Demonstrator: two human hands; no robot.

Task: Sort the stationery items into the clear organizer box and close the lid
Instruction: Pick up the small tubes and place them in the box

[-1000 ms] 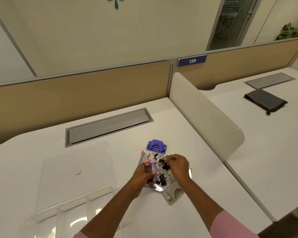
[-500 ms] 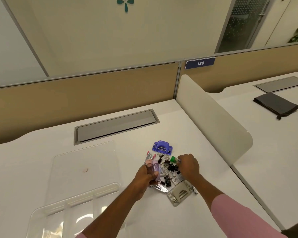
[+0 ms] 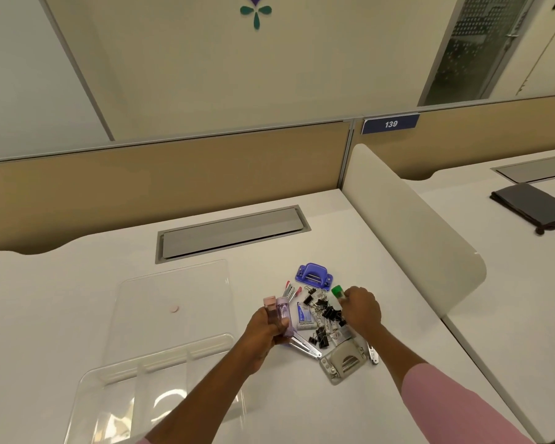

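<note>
At a white office desk (image 3: 93, 283), we gather stationery from a heap just right of the clear organizer box (image 3: 148, 389), whose compartments look bare from here. Its hinged lid (image 3: 173, 302) lies open flat on the desk behind it. Our left hand (image 3: 266, 328) is curled around two upright highlighter-like markers, one pink-capped (image 3: 269, 303) and one lilac (image 3: 283, 310). Our right hand (image 3: 361, 310) is closed on a green-capped marker (image 3: 337, 291) at the heap's far edge; how firmly, we cannot tell.

Between the hands lie black binder clips (image 3: 326, 315), a small box of staples (image 3: 304, 317) and red-tipped pens (image 3: 291, 291). A blue hole punch (image 3: 314, 277) sits just beyond, a grey hole punch (image 3: 343, 360) nearest us, with metal clips (image 3: 303, 345) beside it.

We judge the sorting barely begun: this is the collecting step, with like items bunched before any transfer. The next move calls for carrying the markers left across to the box and laying them in a compartment long enough to take them, without dragging the loose clips along. The lid waits until the heap is gone.
</note>
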